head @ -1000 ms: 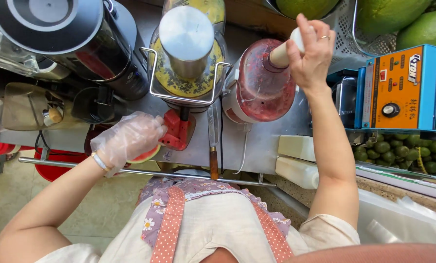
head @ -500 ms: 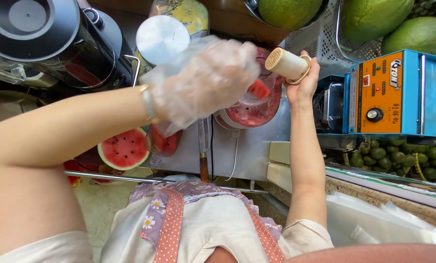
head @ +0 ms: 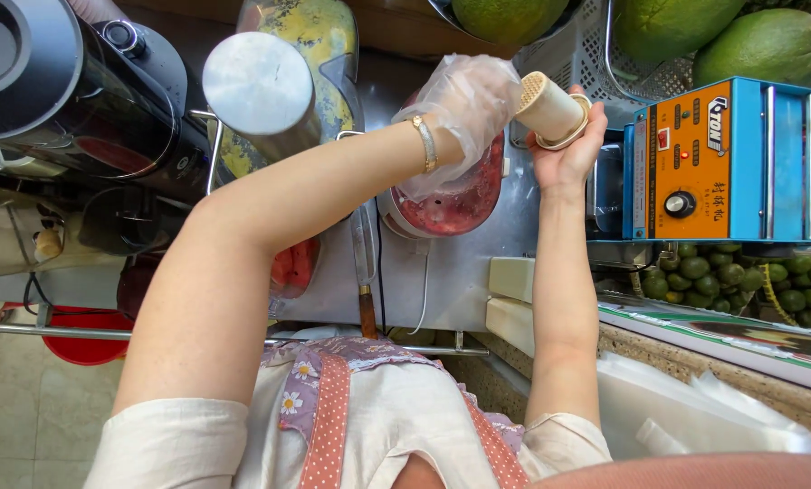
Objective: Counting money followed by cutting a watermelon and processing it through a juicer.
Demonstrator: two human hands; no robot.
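Observation:
My left hand [head: 464, 100], in a loose clear plastic glove, reaches across and curls down over the top of a juicer bowl [head: 460, 204] full of red pulp. The glove hides whether anything is in its fingers. My right hand [head: 568, 154] is raised just right of the bowl and grips a cream-coloured cylindrical pusher [head: 546, 107], tilted with its ridged end toward the gloved hand. The two hands are almost touching.
A knife [head: 364, 258] with a wooden handle lies on the steel counter. Left of it are cut watermelon [head: 290, 267], a metal cylinder [head: 261, 86] and a black machine [head: 52, 91]. A blue-and-orange machine [head: 709, 158], small green fruit [head: 740, 276] and large green fruit [head: 768, 41] are at right.
My left hand rose from the watermelon at lower left and swung right over the juicer bowl. My right hand lifted the pusher out of the bowl and holds it to the side.

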